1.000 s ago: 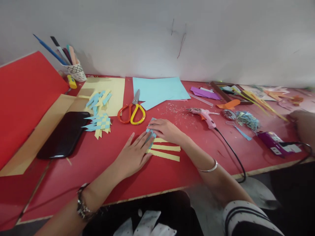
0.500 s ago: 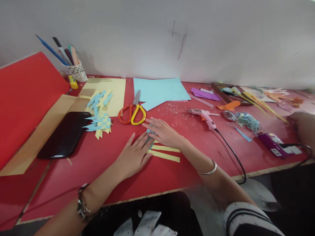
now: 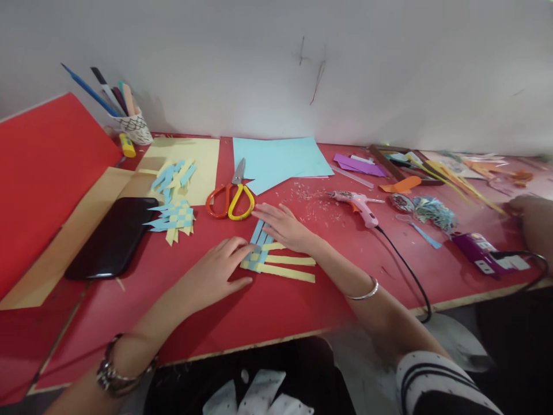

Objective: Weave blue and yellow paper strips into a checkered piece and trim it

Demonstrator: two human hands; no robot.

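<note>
A small woven piece of blue and yellow paper strips lies on the red table between my hands. Its yellow ends point right and its blue ends point away from me. My left hand rests at the weave's left edge, fingers slightly bent and thumb apart, so it is open. Flat over the far blue ends lies my right hand, its fingers stretched out. Scissors with one red and one yellow handle lie just beyond my hands. A finished-looking woven piece with pointed blue ends sits to the left.
A black phone and red sheet are at left. Behind lies light blue paper. A pink glue gun, its cable, and a purple power strip occupy the right. Another person's arm shows at the right edge.
My left hand has drawn back to the left and off the weave's middle, uncovering its checked part. The right hand has shifted slightly, no longer overlapping the left.
</note>
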